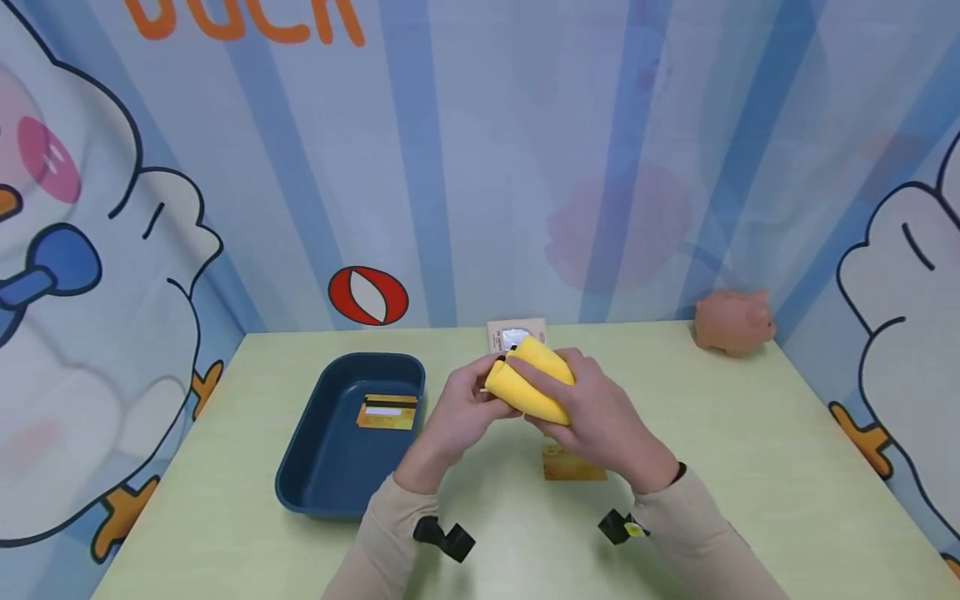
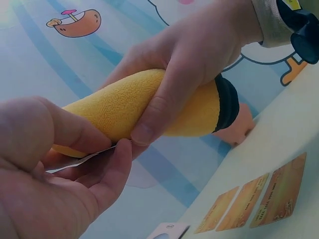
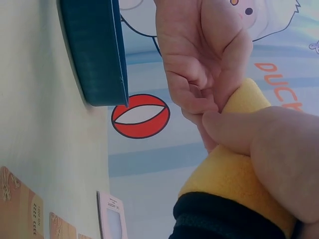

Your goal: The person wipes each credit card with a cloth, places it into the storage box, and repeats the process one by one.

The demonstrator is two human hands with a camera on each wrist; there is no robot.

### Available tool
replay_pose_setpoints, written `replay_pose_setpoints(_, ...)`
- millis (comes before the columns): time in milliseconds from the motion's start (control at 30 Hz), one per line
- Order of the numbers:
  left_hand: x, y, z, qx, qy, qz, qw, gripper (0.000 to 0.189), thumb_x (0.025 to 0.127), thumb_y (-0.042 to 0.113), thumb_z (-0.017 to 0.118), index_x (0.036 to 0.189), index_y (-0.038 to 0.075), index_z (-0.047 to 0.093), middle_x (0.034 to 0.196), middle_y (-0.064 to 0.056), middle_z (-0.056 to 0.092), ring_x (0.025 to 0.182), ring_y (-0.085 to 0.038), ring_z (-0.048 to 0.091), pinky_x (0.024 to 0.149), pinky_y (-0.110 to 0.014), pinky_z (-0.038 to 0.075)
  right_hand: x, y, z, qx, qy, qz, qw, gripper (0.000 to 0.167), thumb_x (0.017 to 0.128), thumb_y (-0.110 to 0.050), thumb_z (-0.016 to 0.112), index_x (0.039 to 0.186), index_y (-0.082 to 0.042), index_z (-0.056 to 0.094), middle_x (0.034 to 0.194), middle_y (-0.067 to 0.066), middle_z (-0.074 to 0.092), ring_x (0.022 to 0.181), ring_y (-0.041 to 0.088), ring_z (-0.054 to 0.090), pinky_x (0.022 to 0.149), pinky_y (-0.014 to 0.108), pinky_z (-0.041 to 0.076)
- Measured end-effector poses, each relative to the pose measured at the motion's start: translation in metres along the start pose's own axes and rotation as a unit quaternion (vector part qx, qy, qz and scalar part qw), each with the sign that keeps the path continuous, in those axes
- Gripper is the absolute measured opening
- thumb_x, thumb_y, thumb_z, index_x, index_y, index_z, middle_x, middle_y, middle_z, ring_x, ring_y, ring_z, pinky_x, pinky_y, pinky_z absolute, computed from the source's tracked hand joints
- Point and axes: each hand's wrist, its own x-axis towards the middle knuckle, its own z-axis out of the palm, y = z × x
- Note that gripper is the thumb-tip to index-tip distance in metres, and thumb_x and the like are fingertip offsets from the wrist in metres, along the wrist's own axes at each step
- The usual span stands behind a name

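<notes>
Pale table point(image 1: 750, 467), yellow plush point(image 2: 114, 109) gripped by right fingers point(image 2: 162, 104), left fingers point(image 2: 117, 174) pinching thin sheet point(image 2: 81, 162) alongside

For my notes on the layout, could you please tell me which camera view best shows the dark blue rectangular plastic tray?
The head view: it shows nearly all of the tray and the flat yellow-orange card inside. The right wrist view shows only part of the tray's outside; the left wrist view, none.

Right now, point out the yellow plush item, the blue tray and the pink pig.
Yellow plush item point(image 2: 118, 107): left wrist view, on its fuzzy side.
Blue tray point(image 1: 337, 462): head view, on its bare floor.
Pink pig point(image 1: 729, 323): head view, on its body.
</notes>
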Motion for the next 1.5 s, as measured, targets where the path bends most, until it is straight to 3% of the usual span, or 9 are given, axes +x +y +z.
replay_pose_setpoints(367, -0.001, 0.005, 0.000, -0.029, 0.004, 0.003, 0.9996, 0.055, 0.100, -0.003, 0.066, 0.152, 0.006, 0.052, 0.140, -0.019, 0.057, 0.113, -0.028, 0.067, 0.095, -0.039, 0.061, 0.002, -0.001, 0.001, -0.004, 0.020, -0.014, 0.9997, 0.076, 0.092, -0.035, 0.082, 0.159, -0.034, 0.047, 0.127, 0.020, 0.056, 0.106, 0.034, 0.053, 0.083, 0.049, 0.051)
replay_pose_setpoints(733, -0.002, 0.008, -0.004, -0.046, 0.008, -0.007, 0.9989, 0.060, 0.099, -0.005, 0.064, 0.156, 0.006, 0.048, 0.141, -0.021, 0.060, 0.106, -0.024, 0.072, 0.092, -0.035, 0.062, 0.000, -0.001, -0.003, 0.035, -0.012, 0.013, 0.9992, 0.079, 0.094, -0.028, 0.081, 0.161, -0.038, 0.042, 0.133, 0.020, 0.051, 0.090, 0.023, 0.058, 0.062, 0.033, 0.056)
replay_pose_setpoints(1067, -0.003, 0.012, -0.014, -0.051, 0.025, -0.017, 0.9983, 0.060, 0.099, -0.003, 0.064, 0.156, 0.007, 0.049, 0.141, -0.021, 0.064, 0.104, -0.024, 0.076, 0.091, -0.034, 0.062, -0.001, 0.001, -0.010, 0.055, -0.037, 0.037, 0.9971, 0.081, 0.094, -0.026, 0.080, 0.162, -0.038, 0.039, 0.138, 0.019, 0.049, 0.084, 0.023, 0.063, 0.063, 0.036, 0.058)
replay_pose_setpoints(1300, -0.005, 0.017, -0.018, -0.070, 0.039, -0.017, 0.9966, 0.058, 0.098, -0.005, 0.062, 0.153, 0.011, 0.053, 0.136, -0.021, 0.067, 0.099, -0.022, 0.077, 0.087, -0.030, 0.062, -0.001, 0.005, -0.014, 0.058, -0.047, 0.052, 0.9958, 0.077, 0.096, -0.028, 0.078, 0.162, -0.038, 0.040, 0.123, 0.015, 0.052, 0.072, 0.017, 0.054, 0.060, 0.032, 0.053)
replay_pose_setpoints(1500, -0.004, 0.016, -0.022, -0.089, 0.041, -0.017, 0.9951, 0.056, 0.099, -0.007, 0.060, 0.152, 0.012, 0.055, 0.134, -0.020, 0.069, 0.099, -0.025, 0.078, 0.085, -0.029, 0.062, -0.002, 0.009, -0.015, 0.065, -0.047, 0.058, 0.9951, 0.076, 0.095, -0.021, 0.078, 0.161, -0.036, 0.043, 0.117, 0.014, 0.053, 0.074, 0.018, 0.053, 0.060, 0.032, 0.051)
